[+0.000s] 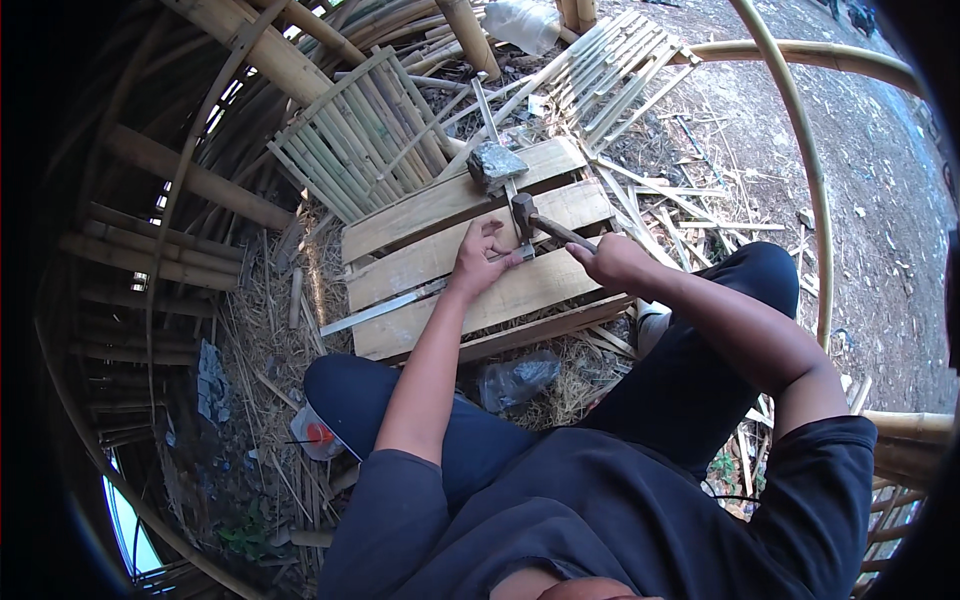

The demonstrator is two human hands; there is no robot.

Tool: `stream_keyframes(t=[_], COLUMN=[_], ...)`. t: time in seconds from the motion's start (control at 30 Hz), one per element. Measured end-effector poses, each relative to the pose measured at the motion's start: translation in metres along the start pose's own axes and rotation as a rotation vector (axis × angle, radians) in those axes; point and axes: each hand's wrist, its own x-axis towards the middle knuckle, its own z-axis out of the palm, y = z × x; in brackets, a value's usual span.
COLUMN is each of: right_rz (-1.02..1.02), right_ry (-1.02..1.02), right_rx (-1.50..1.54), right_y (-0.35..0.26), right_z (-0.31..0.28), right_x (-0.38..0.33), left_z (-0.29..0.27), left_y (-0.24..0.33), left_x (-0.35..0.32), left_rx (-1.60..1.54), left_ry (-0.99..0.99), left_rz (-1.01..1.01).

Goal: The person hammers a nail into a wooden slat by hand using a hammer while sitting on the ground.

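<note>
My right hand (617, 264) is wrapped round the wooden handle of a hammer (558, 231). The hammer's dark head is over a low table of pale planks (425, 270), close to where two thin strips meet. One light strip (375, 313) runs from beyond the table's left edge toward my left hand (478, 262). My left thumb and fingers are closed at that strip's right end, just below the hammer head. The other strip (486, 108) comes from the far side and passes under a rough grey stone (497, 165), which rests on the far part of the table.
Beyond the table lean two slatted bamboo panels (365, 135) (615, 80). Bamboo scraps (690, 225) litter the ground to the right. A curved bamboo pole (805, 170) rises at the right. Clear plastic (520, 378) lies between my legs, and an orange-and-white item (318, 435) lies beside my left knee.
</note>
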Motion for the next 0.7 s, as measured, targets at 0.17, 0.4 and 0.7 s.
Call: stream_keyframes(t=[0.17,0.4,0.7], right_rz=[-0.019,0.013,0.021], right_ry=[0.03,0.006,-0.086], right_rx=[-0.188,-0.116,0.006], right_y=[0.006,0.008,0.001], right_z=[0.005,0.005,-0.009], right_x=[0.001,0.0,0.001], left_z=[-0.011,-0.01,-0.027], left_y=[-0.013,0.014,0.003], left_x=[0.003,0.023,0.047], left_rx=[-0.076,0.133,0.502], left_ry=[-0.168,-0.288,-0.447], left_rz=[-0.045,-0.119,0.162])
